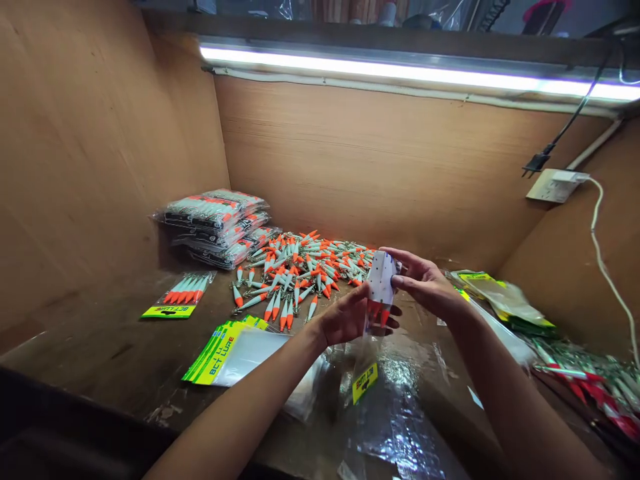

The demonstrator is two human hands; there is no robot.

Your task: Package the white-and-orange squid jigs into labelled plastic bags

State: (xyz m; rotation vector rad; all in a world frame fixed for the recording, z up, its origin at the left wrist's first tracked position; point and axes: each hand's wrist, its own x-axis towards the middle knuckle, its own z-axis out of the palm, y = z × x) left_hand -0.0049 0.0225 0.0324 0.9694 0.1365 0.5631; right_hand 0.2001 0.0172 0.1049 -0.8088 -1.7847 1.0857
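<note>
Between my two hands is a clear plastic packet [365, 390] with a yellow-green BCT LURE header hanging downward. A white dotted card [381, 280] and several orange-tipped lures [379, 313] show at its upper end. My left hand [345, 313] is closed round the packet from the left, its fingers passing behind. My right hand [425, 280] pinches the card's upper right side between thumb and fingers. Beyond my hands lies a loose heap of white-and-orange fishing lures [300, 263]. Left of my left forearm are fanned empty header bags [250, 353].
One filled lure packet [179, 293] lies at the left. Behind it stands a stack of bagged lures [215, 223] near the wooden wall. At the right are more bags [505, 300] and red-and-green lures [595, 387]. A power outlet [553, 185] with a white cord hangs above.
</note>
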